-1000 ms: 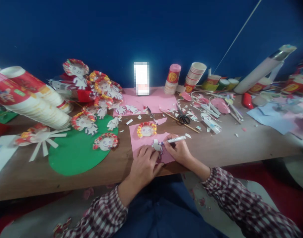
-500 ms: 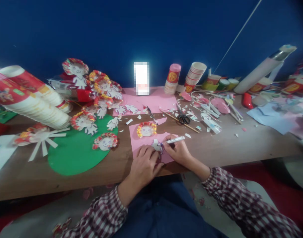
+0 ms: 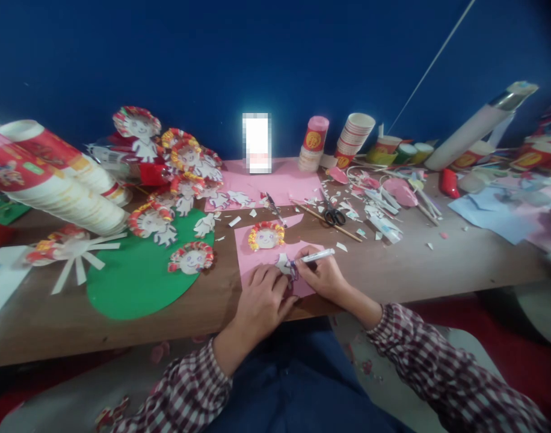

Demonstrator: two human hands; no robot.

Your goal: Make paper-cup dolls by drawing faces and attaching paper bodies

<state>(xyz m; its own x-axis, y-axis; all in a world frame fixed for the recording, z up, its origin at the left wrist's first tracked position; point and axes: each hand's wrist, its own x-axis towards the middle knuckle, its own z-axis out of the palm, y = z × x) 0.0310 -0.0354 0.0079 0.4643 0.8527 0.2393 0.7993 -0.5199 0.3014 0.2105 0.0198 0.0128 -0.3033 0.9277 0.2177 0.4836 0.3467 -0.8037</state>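
Observation:
My right hand (image 3: 323,273) is closed around a white marker (image 3: 318,256), whose tip touches the edge of a small white paper body cutout (image 3: 283,263). My left hand (image 3: 264,294) lies spread over the lower part of that cutout, pressing it to a sheet of pink paper (image 3: 249,264). Part of the cutout is hidden under my left fingers. Just above it on the pink sheet sits a paper doll head (image 3: 267,237) with a red and yellow fringe. Another doll head (image 3: 192,258) rests on the green paper (image 3: 131,288) to the left.
Black scissors (image 3: 334,215) and a wooden stick (image 3: 347,228) lie among paper scraps beyond my right hand. Stacked paper cups (image 3: 68,186) lean at the left; more cups (image 3: 354,138) stand at the back. Finished-looking dolls (image 3: 140,135) are piled back left. A lit, blurred screen (image 3: 258,144) stands behind.
The marker tip has shifted slightly along the cutout's right edge, and my right hand has moved a little with it. My left hand stays in place.

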